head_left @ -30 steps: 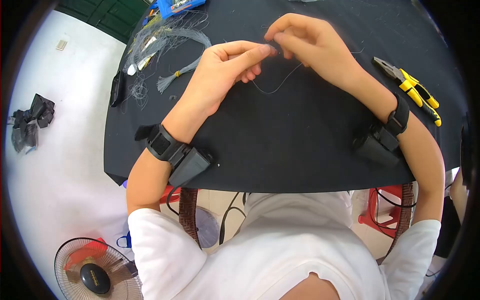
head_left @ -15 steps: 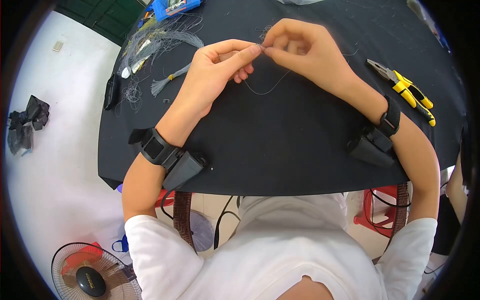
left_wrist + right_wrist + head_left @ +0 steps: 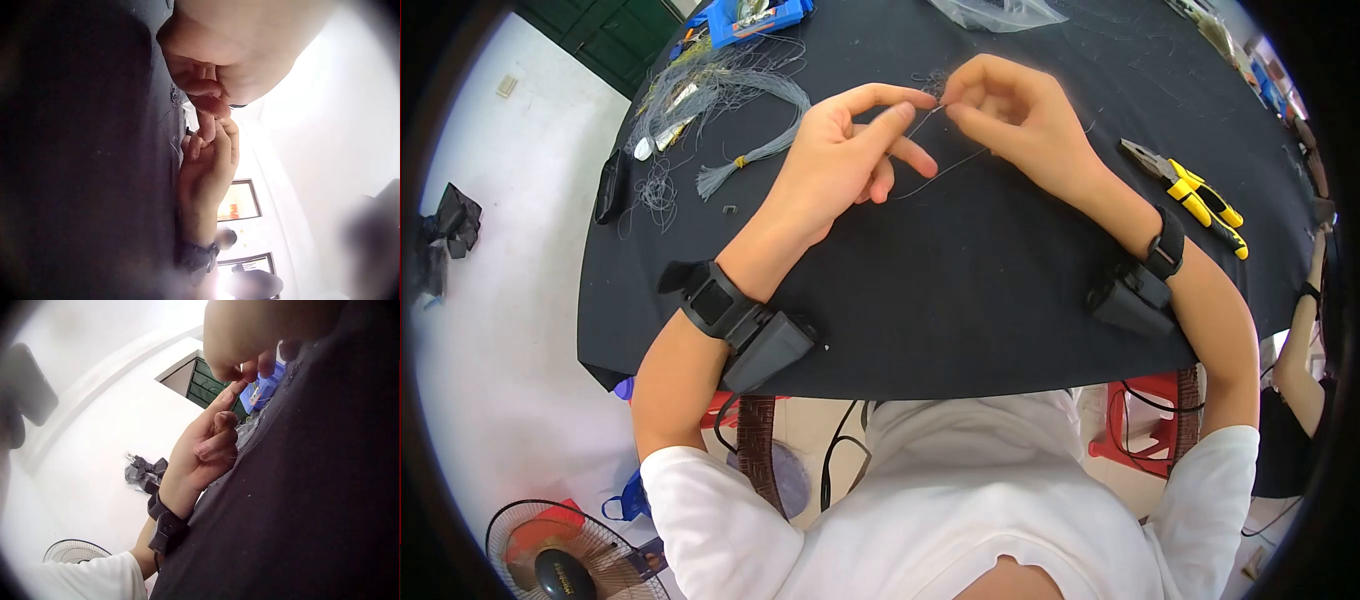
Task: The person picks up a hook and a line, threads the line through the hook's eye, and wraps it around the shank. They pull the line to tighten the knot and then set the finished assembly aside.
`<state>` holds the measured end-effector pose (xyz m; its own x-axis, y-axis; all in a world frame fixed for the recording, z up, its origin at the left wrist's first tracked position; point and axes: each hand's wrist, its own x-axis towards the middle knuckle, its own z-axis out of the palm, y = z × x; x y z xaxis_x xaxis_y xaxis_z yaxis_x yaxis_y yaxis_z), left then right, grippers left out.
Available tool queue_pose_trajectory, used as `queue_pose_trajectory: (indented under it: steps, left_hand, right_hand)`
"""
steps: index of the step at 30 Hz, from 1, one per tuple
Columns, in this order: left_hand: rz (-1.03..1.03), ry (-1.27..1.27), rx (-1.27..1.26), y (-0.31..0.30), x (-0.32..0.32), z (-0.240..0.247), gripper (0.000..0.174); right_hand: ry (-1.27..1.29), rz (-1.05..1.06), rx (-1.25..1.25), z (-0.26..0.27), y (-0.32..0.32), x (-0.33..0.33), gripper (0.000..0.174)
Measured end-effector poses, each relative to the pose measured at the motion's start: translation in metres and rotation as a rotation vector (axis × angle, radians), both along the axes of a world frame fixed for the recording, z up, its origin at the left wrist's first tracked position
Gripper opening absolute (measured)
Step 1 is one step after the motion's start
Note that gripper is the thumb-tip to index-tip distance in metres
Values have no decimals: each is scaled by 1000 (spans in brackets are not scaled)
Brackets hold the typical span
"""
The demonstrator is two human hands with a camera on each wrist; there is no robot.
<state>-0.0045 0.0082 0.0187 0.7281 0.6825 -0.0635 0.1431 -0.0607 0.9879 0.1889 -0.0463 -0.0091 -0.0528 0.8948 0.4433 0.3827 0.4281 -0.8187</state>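
In the head view a thin grey line hangs in a loop between the two hands above the black cloth. My right hand pinches part of it between thumb and index finger. Close beside it, my left hand stretches its index finger to the right fingertips, with the thumb a little apart and the other fingers loosely bent. The line runs down past the left thumb. A small tangle of line shows behind the fingertips. In the right wrist view the left hand points its index finger at the right fingers.
A bundle of grey line tied with a yellow band lies at the left, near a blue box. Yellow-handled pliers lie at the right. A clear plastic bag sits at the far edge. Another person's arm shows far right.
The fingertips of both hands met half a second ago; now the left thumb has drawn off and its other fingers have spread. The right hand still pinches. The head view has shifted slightly.
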Motion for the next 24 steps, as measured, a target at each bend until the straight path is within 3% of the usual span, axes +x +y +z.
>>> queue_pose_trajectory:
  steps: [7,13,22,24]
  left_hand:
    - [15,-233,304,8,3,-14,25]
    - [-13,-207,362,8,2,-13,21]
    - [17,-92,20,0,0,2,23]
    - [27,-71,72,0,2,-4,22]
  right_hand:
    - [11,20,-75,6,-2,-1,16]
    - [89,68,-152,8,-6,-5,17]
    - [101,37,-166,5,-4,-1,11]
    - [70,25,-152,6,-5,-2,11]
